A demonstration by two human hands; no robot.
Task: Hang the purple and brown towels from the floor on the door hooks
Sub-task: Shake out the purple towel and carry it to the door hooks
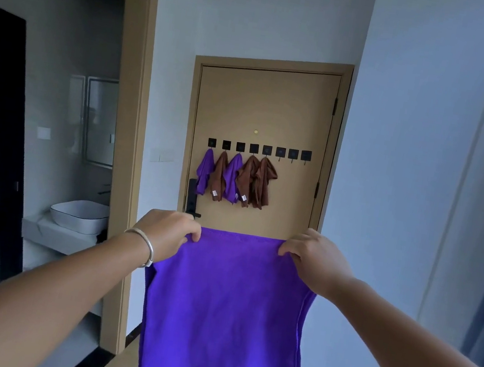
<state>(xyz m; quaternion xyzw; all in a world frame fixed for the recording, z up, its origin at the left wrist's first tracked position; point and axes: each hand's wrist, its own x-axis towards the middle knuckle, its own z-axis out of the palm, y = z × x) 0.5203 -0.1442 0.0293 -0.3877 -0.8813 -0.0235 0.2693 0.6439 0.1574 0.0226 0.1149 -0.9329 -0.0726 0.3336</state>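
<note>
Item 1: purple towel. I hold it up in front of me, spread flat and hanging straight down; its lower edge runs out of view. My left hand pinches the top left corner, fingers closed on the cloth. My right hand pinches the top right corner the same way. Held by both corners, the top edge stays taut, which I judge makes it easy to find the loop or corner that will go over a hook.

Item 2: door, closed, straight ahead and well apart from me. A row of 8 black hooks crosses it at mid-height.

Item 3: hung towels. 5 hang side by side from the 5 leftmost hooks, bunched and touching: purple, brown, purple, brown, brown, reading left to right. White tags show on 2 or 3 of them.

Item 4: free hooks. The 3 on the right carry nothing. I judge the nearest of them, just beside the last brown towel, is where this towel goes.

Item 5: bracelet on my left wrist, clear of the cloth.

Item 6: bathroom doorway to the left, with a basin on a worktop. No part in the task.

Status: 5 hung, 1 in hand. The floor is mostly hidden by the towel, so I cannot tell how many remain there.
</note>
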